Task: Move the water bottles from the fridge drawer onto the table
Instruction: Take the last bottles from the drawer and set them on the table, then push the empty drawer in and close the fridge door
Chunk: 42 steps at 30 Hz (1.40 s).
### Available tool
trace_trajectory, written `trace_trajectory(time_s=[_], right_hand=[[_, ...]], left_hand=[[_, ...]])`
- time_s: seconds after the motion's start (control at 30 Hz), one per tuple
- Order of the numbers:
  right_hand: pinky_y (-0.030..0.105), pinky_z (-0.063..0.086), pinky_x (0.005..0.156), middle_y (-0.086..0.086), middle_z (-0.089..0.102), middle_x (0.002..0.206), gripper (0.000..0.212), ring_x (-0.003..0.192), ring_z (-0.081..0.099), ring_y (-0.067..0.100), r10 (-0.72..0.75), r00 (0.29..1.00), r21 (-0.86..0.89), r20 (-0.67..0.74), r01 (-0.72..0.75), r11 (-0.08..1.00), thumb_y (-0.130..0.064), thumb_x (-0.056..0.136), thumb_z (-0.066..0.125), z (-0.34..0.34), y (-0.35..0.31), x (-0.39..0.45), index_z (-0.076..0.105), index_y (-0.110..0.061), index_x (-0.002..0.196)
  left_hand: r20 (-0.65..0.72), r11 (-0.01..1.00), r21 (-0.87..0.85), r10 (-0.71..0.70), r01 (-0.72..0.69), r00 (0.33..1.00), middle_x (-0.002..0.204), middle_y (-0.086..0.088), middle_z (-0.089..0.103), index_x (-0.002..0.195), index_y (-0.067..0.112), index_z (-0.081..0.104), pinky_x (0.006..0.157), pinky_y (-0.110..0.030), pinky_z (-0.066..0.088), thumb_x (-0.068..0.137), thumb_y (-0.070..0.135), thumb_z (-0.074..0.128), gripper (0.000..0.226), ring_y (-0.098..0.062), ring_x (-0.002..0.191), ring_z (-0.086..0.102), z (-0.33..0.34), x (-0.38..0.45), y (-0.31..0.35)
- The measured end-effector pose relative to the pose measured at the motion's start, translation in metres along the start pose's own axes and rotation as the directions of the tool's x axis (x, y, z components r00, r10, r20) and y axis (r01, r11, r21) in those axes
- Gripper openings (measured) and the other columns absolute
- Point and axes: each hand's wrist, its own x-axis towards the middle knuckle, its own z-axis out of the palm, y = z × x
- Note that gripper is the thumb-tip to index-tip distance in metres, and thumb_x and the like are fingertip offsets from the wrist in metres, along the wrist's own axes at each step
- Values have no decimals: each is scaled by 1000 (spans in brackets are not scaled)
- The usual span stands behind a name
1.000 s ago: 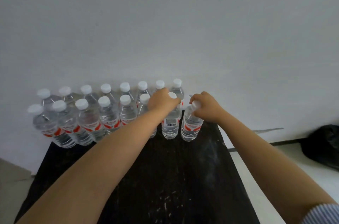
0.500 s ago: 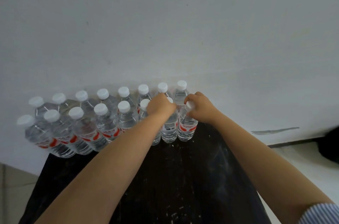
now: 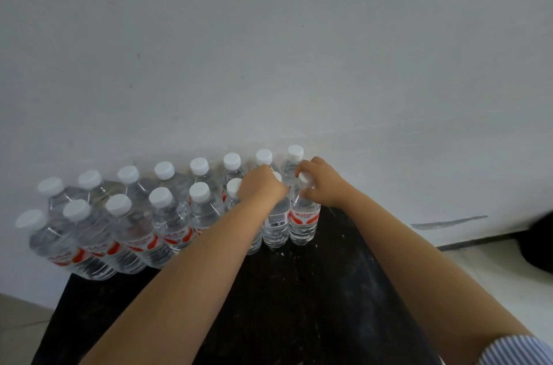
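Both hands have barely shifted, left hand (image 3: 261, 185) and right hand (image 3: 321, 182) pinching bottle necks (image 3: 302, 197) at twelve o'clock on the table (image 3: 314, 290); release comes next.

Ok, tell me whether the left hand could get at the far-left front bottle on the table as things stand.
Probably not right away: the left hand grips a bottle near the row's right end. The far-left front bottle has nothing above its cap, so once the hand lets go, the way looks free.

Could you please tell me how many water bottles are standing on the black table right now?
16 water bottles: eight along the wall, eight in front. The left hand grips one front bottle, the right hand the end one. None seem hidden.
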Motion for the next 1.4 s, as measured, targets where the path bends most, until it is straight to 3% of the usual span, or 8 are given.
trace_trajectory(time_s=[0.23,0.37,0.43,0.6,0.9,1.07,1.17,1.4], right_hand=[[25,34,81,11,45,109,40,95,46,23,17,1000,-38,22,-17,999,-11,82,60,1,6,-1,49,-8,120],[31,40,93,16,47,127,56,115,49,30,40,997,-88,65,-34,996,-16,84,61,-9,1,-10,39,-13,134],[35,39,99,16,45,133,61,122,46,31,49,996,-85,77,-43,995,-19,85,60,-16,-4,-20,33,-14,139],[36,38,104,15,42,138,50,123,47,29,62,998,-174,17,-58,983,-25,90,52,-38,-16,-62,39,-10,136],[34,37,104,11,50,133,37,121,49,27,64,985,-258,-160,-104,960,-21,93,47,-60,-41,-197,50,-13,129],[35,37,106,10,48,136,37,122,49,27,236,910,-221,-340,-322,921,-21,93,46,-57,-47,-321,51,-12,128],[35,39,104,9,49,132,35,120,50,27,389,823,-139,-413,-479,866,-19,92,46,-52,-44,-408,53,-12,126],[33,40,97,10,53,126,33,116,51,28,675,449,85,-585,-794,601,-15,92,44,-34,-44,-644,57,-13,123]], left_hand=[[9,985,155,70,-70,998,116,-9,60,121,7,50,71,-29,42,92,20,53,32,-26,106,61,-2,-13,3],[-24,967,235,108,-100,994,117,-10,60,131,6,39,70,-30,42,92,15,52,42,-26,106,61,-14,-25,11],[-62,947,302,132,-108,989,115,-10,61,126,5,47,71,-29,41,92,9,48,33,-26,106,61,-24,-36,13],[-131,877,463,211,-128,969,112,-11,63,110,4,61,69,-28,42,92,3,44,25,-26,102,62,-43,-78,16],[-40,718,610,450,-335,892,126,-11,56,125,8,55,93,-35,45,92,11,46,34,-28,119,51,-46,-185,35],[131,526,636,648,-564,751,129,-12,52,126,8,53,99,-37,41,91,11,47,36,-29,123,47,-23,-276,52],[234,368,615,759,-697,607,126,-11,54,123,9,54,95,-35,41,91,8,43,34,-29,120,47,0,-338,67],[420,19,447,878,-894,228,130,-13,50,124,10,53,97,-37,40,92,10,43,34,-30,124,43,71,-513,120]])
